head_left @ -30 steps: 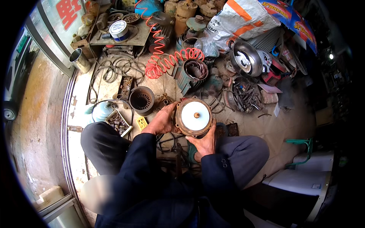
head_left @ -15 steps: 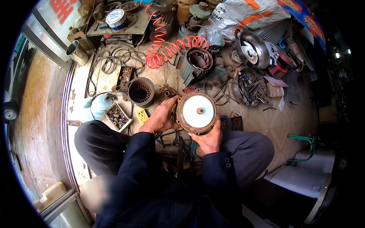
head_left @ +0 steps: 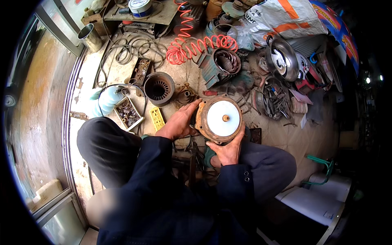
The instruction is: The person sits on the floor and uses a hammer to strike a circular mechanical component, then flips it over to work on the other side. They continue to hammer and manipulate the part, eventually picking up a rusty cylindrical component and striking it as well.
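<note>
Between my hands is a round, rusty metal pump or motor housing (head_left: 205,130) with a flanged rim. A white disc (head_left: 219,119) covers most of its upper face, and a brass-coloured nut or shaft end (head_left: 225,118) stands at the disc's centre. My left hand (head_left: 179,122) presses along the housing's left side, fingers stretched towards its far edge. From the near right, my right hand (head_left: 228,150) grips the rim, thumb along the front and fingers partly hidden behind it. The underside of the housing is out of sight.
A hollow motor stator (head_left: 159,89), a box of small metal parts (head_left: 129,114) and a yellow power strip (head_left: 157,119) lie left of the housing. Beyond are a coiled red hose (head_left: 176,54), a finned motor casing (head_left: 212,73), a steel pan (head_left: 290,61) and piled tools (head_left: 274,96).
The view has shifted, so the surroundings sit differently in the picture. The housing seems slightly tilted, showing more of its left side. Both hands stay on it.
</note>
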Action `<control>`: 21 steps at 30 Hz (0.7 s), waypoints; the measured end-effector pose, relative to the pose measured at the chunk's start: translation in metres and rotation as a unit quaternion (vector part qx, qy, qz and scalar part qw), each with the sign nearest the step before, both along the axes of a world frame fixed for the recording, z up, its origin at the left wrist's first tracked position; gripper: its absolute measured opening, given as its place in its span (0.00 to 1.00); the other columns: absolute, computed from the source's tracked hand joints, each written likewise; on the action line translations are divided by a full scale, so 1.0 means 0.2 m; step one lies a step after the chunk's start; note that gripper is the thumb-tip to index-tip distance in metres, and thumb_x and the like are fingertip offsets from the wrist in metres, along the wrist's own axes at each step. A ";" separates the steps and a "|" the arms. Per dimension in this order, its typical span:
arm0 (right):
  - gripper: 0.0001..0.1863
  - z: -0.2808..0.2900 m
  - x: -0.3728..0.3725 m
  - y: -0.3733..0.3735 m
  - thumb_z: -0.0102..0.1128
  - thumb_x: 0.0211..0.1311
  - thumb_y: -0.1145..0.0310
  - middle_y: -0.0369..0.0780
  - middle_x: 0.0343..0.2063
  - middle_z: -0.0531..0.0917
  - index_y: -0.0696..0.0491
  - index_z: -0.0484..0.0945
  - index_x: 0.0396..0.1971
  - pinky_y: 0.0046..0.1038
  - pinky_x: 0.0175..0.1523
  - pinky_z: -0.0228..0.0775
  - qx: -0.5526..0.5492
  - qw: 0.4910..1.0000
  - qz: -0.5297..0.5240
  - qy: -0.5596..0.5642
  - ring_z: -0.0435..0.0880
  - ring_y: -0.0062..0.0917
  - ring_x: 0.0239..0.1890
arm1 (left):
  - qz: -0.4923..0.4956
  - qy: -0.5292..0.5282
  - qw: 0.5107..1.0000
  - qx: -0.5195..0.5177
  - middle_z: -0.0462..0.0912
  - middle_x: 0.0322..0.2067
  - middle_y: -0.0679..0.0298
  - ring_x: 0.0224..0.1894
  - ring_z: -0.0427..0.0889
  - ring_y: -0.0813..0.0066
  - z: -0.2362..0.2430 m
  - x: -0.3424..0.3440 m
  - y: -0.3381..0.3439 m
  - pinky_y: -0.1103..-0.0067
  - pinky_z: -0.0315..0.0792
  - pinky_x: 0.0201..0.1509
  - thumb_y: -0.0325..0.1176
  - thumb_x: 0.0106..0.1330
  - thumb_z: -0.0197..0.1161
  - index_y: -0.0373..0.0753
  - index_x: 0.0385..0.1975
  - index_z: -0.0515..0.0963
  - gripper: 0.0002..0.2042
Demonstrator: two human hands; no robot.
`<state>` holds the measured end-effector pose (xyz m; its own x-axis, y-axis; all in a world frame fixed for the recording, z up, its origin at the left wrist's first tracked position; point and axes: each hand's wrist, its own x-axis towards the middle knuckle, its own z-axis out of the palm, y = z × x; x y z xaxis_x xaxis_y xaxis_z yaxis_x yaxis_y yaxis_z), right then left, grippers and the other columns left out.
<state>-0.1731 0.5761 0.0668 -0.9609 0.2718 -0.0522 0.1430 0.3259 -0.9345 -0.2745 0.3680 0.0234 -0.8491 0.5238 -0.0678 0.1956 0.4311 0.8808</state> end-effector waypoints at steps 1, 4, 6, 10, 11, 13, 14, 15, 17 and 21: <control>0.76 -0.03 0.00 0.01 0.88 0.30 0.79 0.50 0.70 0.61 0.54 0.36 0.77 0.40 0.74 0.66 0.009 1.000 0.007 0.005 0.66 0.39 0.71 | 0.005 -0.012 1.000 0.011 0.70 0.69 0.47 0.72 0.67 0.49 0.00 0.00 0.00 0.68 0.66 0.74 0.29 0.37 0.86 0.39 0.77 0.52 0.62; 0.76 -0.06 0.00 0.03 0.88 0.30 0.80 0.50 0.70 0.61 0.53 0.37 0.77 0.41 0.73 0.67 0.074 0.997 0.018 0.020 0.66 0.39 0.71 | 0.008 -0.008 0.999 0.035 0.70 0.69 0.47 0.72 0.68 0.49 -0.02 -0.01 0.00 0.67 0.66 0.74 0.29 0.37 0.87 0.39 0.77 0.54 0.62; 0.76 -0.06 -0.01 0.03 0.87 0.31 0.80 0.50 0.70 0.61 0.53 0.37 0.77 0.42 0.73 0.67 0.036 0.999 0.019 0.014 0.67 0.39 0.71 | 0.003 -0.018 0.999 0.031 0.69 0.70 0.47 0.72 0.68 0.49 -0.02 -0.02 0.00 0.67 0.66 0.74 0.29 0.36 0.87 0.39 0.77 0.54 0.62; 0.75 -0.07 -0.03 0.04 0.86 0.31 0.82 0.50 0.70 0.62 0.53 0.37 0.76 0.42 0.72 0.68 0.031 0.999 0.024 0.025 0.69 0.38 0.70 | -0.001 -0.029 0.999 0.023 0.69 0.70 0.47 0.72 0.68 0.49 0.03 -0.03 -0.01 0.68 0.67 0.74 0.29 0.35 0.88 0.39 0.76 0.56 0.62; 0.74 -0.08 -0.03 0.04 0.86 0.31 0.82 0.50 0.69 0.62 0.53 0.38 0.76 0.42 0.72 0.68 0.040 0.998 0.027 0.035 0.69 0.37 0.70 | 0.004 -0.029 0.999 0.035 0.69 0.69 0.47 0.72 0.68 0.49 0.02 -0.03 -0.01 0.68 0.67 0.74 0.29 0.35 0.88 0.39 0.76 0.57 0.62; 0.74 -0.09 -0.04 0.04 0.85 0.31 0.82 0.50 0.69 0.63 0.53 0.38 0.76 0.42 0.71 0.69 0.055 0.996 0.033 0.054 0.69 0.37 0.70 | 0.014 -0.030 0.998 0.057 0.70 0.69 0.47 0.72 0.69 0.49 -0.03 -0.03 -0.01 0.67 0.67 0.74 0.29 0.34 0.88 0.38 0.76 0.58 0.61; 0.74 -0.09 -0.04 0.04 0.85 0.30 0.82 0.49 0.69 0.64 0.53 0.38 0.76 0.41 0.71 0.68 0.053 0.997 0.032 0.050 0.69 0.37 0.70 | 0.017 -0.026 0.998 0.058 0.70 0.69 0.47 0.71 0.69 0.49 -0.04 -0.02 -0.01 0.67 0.68 0.74 0.30 0.34 0.88 0.38 0.75 0.59 0.61; 0.74 -0.09 -0.04 0.04 0.85 0.30 0.82 0.49 0.68 0.64 0.53 0.39 0.76 0.41 0.72 0.68 0.050 0.997 0.031 0.046 0.69 0.37 0.70 | 0.021 -0.022 0.998 0.058 0.70 0.69 0.47 0.71 0.69 0.48 -0.06 -0.02 -0.01 0.67 0.68 0.73 0.30 0.35 0.88 0.38 0.75 0.59 0.60; 0.73 -0.07 -0.04 0.04 0.84 0.30 0.82 0.49 0.68 0.65 0.53 0.39 0.76 0.41 0.72 0.67 0.053 0.997 0.025 0.041 0.70 0.37 0.70 | 0.020 -0.011 0.999 0.047 0.70 0.69 0.47 0.71 0.69 0.48 -0.03 -0.03 0.00 0.67 0.68 0.73 0.30 0.35 0.88 0.38 0.75 0.60 0.59; 0.72 -0.03 -0.04 0.03 0.84 0.30 0.81 0.49 0.68 0.66 0.53 0.41 0.76 0.40 0.71 0.68 0.065 0.997 0.017 0.023 0.71 0.36 0.69 | 0.022 0.014 1.000 0.009 0.70 0.69 0.47 0.71 0.69 0.48 -0.02 -0.03 -0.01 0.66 0.68 0.73 0.32 0.36 0.87 0.38 0.75 0.60 0.59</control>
